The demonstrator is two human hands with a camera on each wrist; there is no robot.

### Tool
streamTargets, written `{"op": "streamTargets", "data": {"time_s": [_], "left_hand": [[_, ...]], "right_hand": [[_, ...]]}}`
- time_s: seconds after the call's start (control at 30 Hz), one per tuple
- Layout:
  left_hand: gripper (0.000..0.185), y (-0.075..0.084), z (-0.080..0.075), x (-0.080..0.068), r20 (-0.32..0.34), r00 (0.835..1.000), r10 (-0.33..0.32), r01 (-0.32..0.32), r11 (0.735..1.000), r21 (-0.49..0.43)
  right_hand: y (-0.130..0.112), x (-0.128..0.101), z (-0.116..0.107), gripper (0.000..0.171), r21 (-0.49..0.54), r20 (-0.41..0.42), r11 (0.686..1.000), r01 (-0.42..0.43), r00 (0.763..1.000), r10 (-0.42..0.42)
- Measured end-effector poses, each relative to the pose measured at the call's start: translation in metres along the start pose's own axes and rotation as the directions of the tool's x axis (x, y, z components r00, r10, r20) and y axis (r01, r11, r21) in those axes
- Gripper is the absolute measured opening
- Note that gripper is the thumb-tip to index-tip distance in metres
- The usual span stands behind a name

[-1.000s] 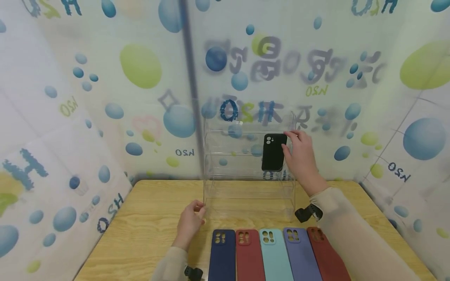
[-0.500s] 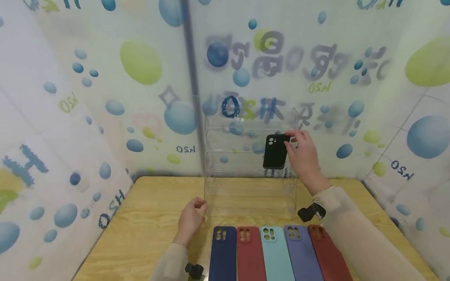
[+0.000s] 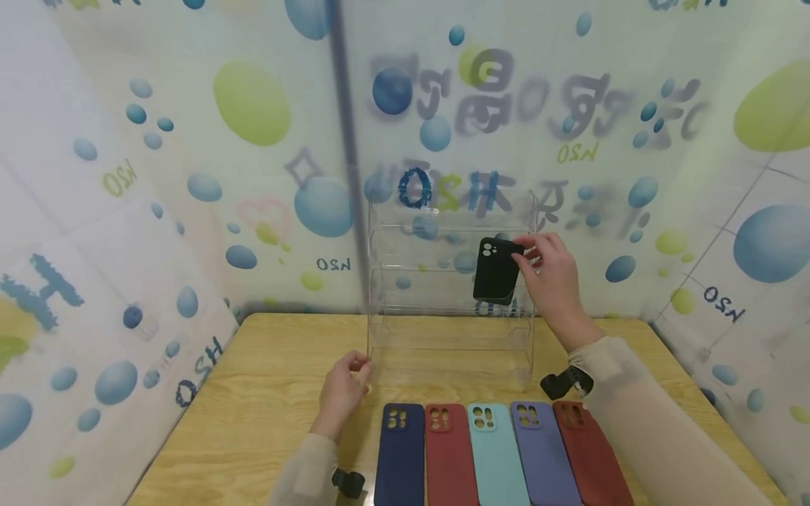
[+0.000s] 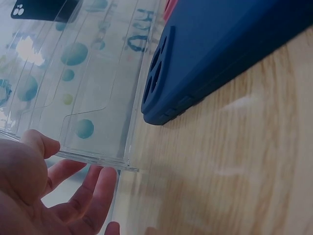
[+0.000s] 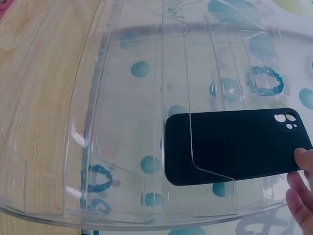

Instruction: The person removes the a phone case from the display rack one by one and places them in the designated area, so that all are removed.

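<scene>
The black phone case (image 3: 494,270) stands upright in the right part of the clear acrylic tiered rack (image 3: 405,351), on one of its upper steps, camera cutouts at its top left. The right hand (image 3: 553,281) pinches the case's upper right edge between thumb and fingertips; the right-wrist view shows the case (image 5: 230,144) lying behind a clear lip of the rack, with fingertips (image 5: 302,188) at its corner. The rack holds nothing but this case. It stands at the far middle of the wooden table (image 3: 253,400). The left hand (image 3: 344,390) grips the rack's near left corner, fingers curled round the edge (image 4: 80,188). Just near of the rack lie five cases in a row, left to right: navy case (image 3: 400,453), dark red case (image 3: 449,457), teal case (image 3: 496,457), lavender case (image 3: 545,457), brick red case (image 3: 591,460). Compared with a second ago, the black case sits a little higher in the rack and tilts slightly, and the right hand has shifted to its top corner; the left hand has stayed put.
</scene>
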State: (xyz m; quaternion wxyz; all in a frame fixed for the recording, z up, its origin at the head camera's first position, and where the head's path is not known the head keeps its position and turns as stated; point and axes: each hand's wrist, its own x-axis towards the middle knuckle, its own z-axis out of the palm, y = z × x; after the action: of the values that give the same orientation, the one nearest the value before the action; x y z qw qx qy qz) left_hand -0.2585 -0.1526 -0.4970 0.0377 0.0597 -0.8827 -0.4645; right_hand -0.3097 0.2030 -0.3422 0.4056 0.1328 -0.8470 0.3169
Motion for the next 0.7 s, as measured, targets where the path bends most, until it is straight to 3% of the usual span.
{"op": "streamTargets", "data": {"time_s": [0.33, 0.7], "left_hand": [[0.012, -0.001, 0.001, -0.001, 0.006, 1.000, -0.002, 0.002, 1.000, -0.008], [0.013, 0.000, 0.002, -0.001, 0.015, 1.000, -0.007, 0.007, 1.000, -0.006]], "right_hand": [[-0.005, 0.000, -0.006, 0.021, 0.054, 0.036, 0.998, 0.042, 0.998, -0.044], [-0.021, 0.001, -0.015, 0.022, 0.169, -0.006, 0.984, 0.060, 0.998, -0.060]]}}
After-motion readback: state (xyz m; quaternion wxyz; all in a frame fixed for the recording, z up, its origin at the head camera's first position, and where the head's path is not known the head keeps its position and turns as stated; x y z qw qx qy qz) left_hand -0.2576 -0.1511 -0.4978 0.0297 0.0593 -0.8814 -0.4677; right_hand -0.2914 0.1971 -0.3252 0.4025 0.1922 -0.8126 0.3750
